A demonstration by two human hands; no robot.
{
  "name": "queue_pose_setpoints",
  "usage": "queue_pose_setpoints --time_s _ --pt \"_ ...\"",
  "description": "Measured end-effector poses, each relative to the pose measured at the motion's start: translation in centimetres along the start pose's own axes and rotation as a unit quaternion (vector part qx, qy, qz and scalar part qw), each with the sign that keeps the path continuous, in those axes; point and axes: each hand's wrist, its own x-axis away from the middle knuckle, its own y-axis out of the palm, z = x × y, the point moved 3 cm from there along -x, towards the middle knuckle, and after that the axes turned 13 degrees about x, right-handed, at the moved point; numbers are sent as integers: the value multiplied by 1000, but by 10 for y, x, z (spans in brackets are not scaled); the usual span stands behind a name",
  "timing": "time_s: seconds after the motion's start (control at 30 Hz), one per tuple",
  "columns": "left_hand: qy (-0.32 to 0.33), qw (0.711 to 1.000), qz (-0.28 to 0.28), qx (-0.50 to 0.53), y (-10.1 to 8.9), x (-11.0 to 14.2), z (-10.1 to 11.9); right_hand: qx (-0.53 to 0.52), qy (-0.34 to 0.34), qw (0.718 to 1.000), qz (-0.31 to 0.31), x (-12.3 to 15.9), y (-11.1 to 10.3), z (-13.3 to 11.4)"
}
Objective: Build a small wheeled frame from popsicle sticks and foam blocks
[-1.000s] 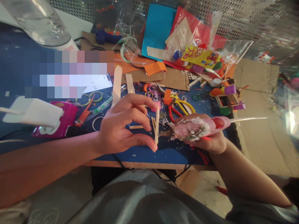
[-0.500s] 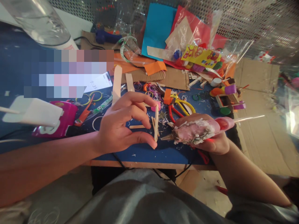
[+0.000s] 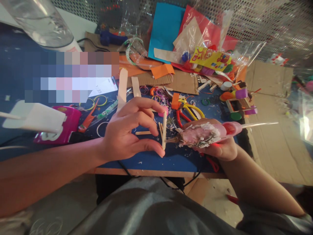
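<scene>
At frame centre we pinch the wooden stick [image 3: 164,130] by its ends in our left hand [image 3: 127,130], while our right hand [image 3: 225,150] clasps the glue gun [image 3: 200,134], nozzle [image 3: 172,140] at the stick.

On the lit white screen [image 3: 106,86], partly covered by a pixelated block [image 3: 73,76], we read dark digits ending in 35; the one before them is perhaps a 1. The yellow packet label [image 3: 212,60] carries a small red patch with white marks too tiny for us to read. We cannot make out the reddish print on the bottle label [image 3: 72,48].
</scene>
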Motion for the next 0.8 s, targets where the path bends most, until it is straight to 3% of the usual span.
queue_pose_setpoints --time_s 0.27,0.5,0.8 --pt "4 1000 0 -5 2 -5 5 -32 86 995 35 12 3 7" --pt "-31 1000 -4 -3 4 -5 10 -71 144 985 70 17 5 7" --pt "-21 1000 -10 7 2 -4 8 -97 148 981 78 20 7 15"
